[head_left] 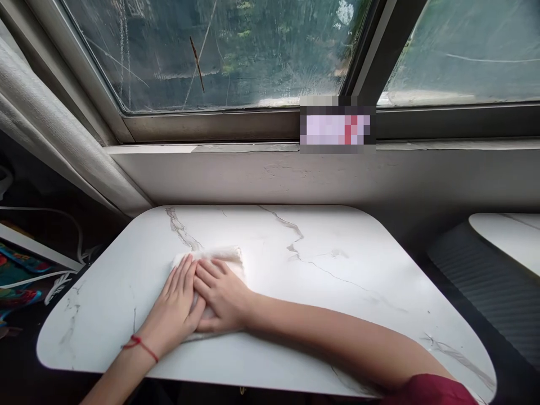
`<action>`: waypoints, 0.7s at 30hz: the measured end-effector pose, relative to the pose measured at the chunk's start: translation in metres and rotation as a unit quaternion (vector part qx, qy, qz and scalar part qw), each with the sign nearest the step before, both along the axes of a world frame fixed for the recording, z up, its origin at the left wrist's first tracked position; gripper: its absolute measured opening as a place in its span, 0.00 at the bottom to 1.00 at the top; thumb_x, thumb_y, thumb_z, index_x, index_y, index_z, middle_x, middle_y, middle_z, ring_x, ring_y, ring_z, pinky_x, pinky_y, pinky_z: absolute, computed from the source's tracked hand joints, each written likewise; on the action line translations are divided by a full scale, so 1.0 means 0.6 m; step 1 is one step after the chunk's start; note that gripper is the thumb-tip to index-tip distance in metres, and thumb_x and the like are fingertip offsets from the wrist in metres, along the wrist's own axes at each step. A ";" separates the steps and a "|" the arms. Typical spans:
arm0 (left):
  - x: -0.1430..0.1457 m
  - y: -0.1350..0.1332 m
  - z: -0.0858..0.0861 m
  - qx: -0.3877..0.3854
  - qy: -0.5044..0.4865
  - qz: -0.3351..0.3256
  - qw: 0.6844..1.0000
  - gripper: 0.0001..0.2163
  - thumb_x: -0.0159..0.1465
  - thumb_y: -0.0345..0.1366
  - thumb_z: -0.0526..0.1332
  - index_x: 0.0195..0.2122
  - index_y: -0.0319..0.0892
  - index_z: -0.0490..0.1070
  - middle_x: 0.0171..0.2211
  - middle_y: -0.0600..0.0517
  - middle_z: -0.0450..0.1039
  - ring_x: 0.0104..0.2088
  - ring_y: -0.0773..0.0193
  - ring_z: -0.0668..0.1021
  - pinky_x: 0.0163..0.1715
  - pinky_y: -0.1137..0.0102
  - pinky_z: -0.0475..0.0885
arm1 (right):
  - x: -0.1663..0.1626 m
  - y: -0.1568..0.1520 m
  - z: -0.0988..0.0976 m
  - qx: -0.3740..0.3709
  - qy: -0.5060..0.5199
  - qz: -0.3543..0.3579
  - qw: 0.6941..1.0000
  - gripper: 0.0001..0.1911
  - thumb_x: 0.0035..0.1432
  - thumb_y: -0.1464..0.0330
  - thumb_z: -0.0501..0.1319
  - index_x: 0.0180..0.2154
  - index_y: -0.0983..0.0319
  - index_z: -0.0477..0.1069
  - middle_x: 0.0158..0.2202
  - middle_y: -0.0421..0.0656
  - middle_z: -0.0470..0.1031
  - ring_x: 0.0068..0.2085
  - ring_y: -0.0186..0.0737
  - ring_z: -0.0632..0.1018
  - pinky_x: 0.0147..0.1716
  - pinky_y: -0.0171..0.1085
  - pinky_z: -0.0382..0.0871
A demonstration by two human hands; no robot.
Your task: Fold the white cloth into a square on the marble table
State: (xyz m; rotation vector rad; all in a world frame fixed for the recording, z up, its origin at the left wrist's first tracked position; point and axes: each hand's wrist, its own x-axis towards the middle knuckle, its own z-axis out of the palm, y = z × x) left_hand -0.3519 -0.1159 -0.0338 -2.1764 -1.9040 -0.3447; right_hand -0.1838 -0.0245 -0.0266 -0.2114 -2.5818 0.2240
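A white cloth (233,261) lies folded on the white marble-patterned table (320,264), left of its middle. My left hand (179,301), with a red string at the wrist, rests flat on the cloth's left part, fingers stretched forward. Beside it my right hand (223,295) presses flat on the cloth too, its fingers touching the left hand. Both hands cover most of the cloth; its far edge and a strip of its near edge show.
Behind the table are a low wall (219,177) and a framed window (236,56). A pale curtain (63,124) hangs at the left, above cables and colourful fabric (21,275). At the right are a dark ribbed surface (485,287) and another white tabletop (514,233).
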 end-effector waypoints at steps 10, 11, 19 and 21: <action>0.061 0.215 0.028 -0.109 0.050 0.017 0.993 0.33 0.66 0.41 0.47 0.68 0.23 0.52 0.70 0.31 0.50 0.71 0.45 0.53 0.68 0.52 0.54 | 0.051 0.168 0.001 -0.002 -0.024 -0.033 0.999 0.37 0.58 0.54 0.63 0.62 0.69 0.64 0.64 0.59 0.66 0.66 0.57 0.64 0.64 0.53 0.56; 0.069 0.233 0.028 -0.110 0.048 0.016 0.993 0.33 0.66 0.41 0.47 0.68 0.23 0.52 0.70 0.31 0.50 0.71 0.45 0.53 0.68 0.52 0.53 | 0.059 0.183 0.002 -0.001 -0.028 -0.038 0.999 0.37 0.58 0.54 0.63 0.62 0.70 0.64 0.64 0.59 0.65 0.66 0.57 0.65 0.65 0.53 0.56; 0.105 0.334 0.015 -0.063 0.000 -0.041 0.997 0.31 0.66 0.40 0.49 0.66 0.22 0.54 0.68 0.29 0.53 0.70 0.43 0.56 0.68 0.51 0.53 | 0.102 0.267 -0.002 -0.003 -0.029 -0.086 0.996 0.36 0.57 0.56 0.64 0.62 0.67 0.64 0.63 0.57 0.67 0.66 0.56 0.65 0.65 0.54 0.55; 0.102 0.340 0.006 -0.029 -0.012 -0.068 0.997 0.30 0.67 0.40 0.49 0.65 0.23 0.55 0.68 0.29 0.55 0.70 0.43 0.57 0.68 0.50 0.53 | 0.104 0.273 -0.004 -0.006 -0.017 -0.085 0.996 0.36 0.57 0.55 0.64 0.62 0.67 0.64 0.62 0.57 0.69 0.65 0.56 0.66 0.65 0.54 0.57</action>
